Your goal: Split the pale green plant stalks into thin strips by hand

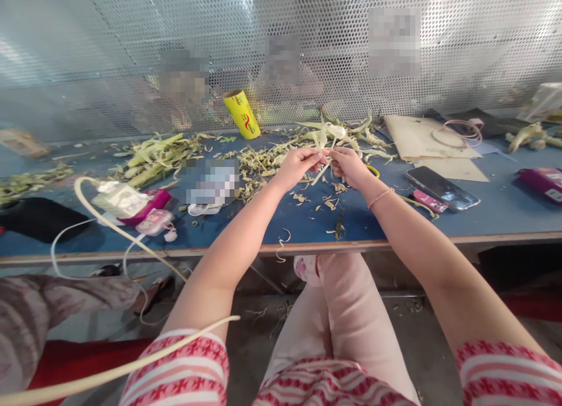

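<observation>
Desk (395, 218) had a matt blue top with a wooden edge; perforated metal screen (307, 19) looked shiny, phone (442, 187) glossy, leaf strips (322, 137) dry and fibrous.

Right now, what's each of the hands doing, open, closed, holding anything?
Left hand: closed, pinching the thin pale green leaf strip.
Right hand: closed, pinching the same strip from the other side.

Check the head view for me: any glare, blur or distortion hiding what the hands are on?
Head view: wide-angle bending curves the blue table's edge; bright backlight glares through the perforated screen; several patches are blurred out. Left hand and right hand are evenly lit and fairly sharp, pinching a pale leaf strip between them; the phone screen shows reflection.
</observation>
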Demonstrator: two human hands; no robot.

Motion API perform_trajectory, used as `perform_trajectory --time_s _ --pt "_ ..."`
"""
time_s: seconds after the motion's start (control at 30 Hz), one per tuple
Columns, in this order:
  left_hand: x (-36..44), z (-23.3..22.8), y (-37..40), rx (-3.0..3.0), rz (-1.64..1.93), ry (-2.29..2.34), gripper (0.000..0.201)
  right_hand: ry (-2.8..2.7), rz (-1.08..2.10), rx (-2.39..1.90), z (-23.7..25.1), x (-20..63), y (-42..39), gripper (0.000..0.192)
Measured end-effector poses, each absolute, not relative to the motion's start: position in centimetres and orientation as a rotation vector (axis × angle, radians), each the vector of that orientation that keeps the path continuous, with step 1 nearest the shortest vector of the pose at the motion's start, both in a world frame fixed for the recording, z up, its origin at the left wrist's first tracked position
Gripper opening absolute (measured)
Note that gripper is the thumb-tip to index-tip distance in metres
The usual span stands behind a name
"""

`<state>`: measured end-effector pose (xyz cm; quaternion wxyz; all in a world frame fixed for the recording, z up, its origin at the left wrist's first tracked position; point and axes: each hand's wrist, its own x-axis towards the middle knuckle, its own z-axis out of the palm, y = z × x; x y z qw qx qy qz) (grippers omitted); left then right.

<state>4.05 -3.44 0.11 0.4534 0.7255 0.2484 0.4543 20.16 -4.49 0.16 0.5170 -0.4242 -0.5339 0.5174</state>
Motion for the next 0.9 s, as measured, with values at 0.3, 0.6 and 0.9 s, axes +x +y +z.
perform_trajectory --time_s 0.3,0.6,0.9 --pt "3.2 -0.5 -2.7 1.543 0.799 0.615 0.026 -1.337 1.284 -0.952 0.4 20.3 -4.8 0.039" --pt "3.6 -0.1 -3.2 1.607 0.805 0.667 0.016 -1.358 1.273 -0.961 0.5 20.3 -5.0 0.037" --pt "4.1 0.2 -3.1 1.437 1.022 0.75 0.013 -1.528 0.607 -1.032 -0.2 21.1 -3.7 0.007"
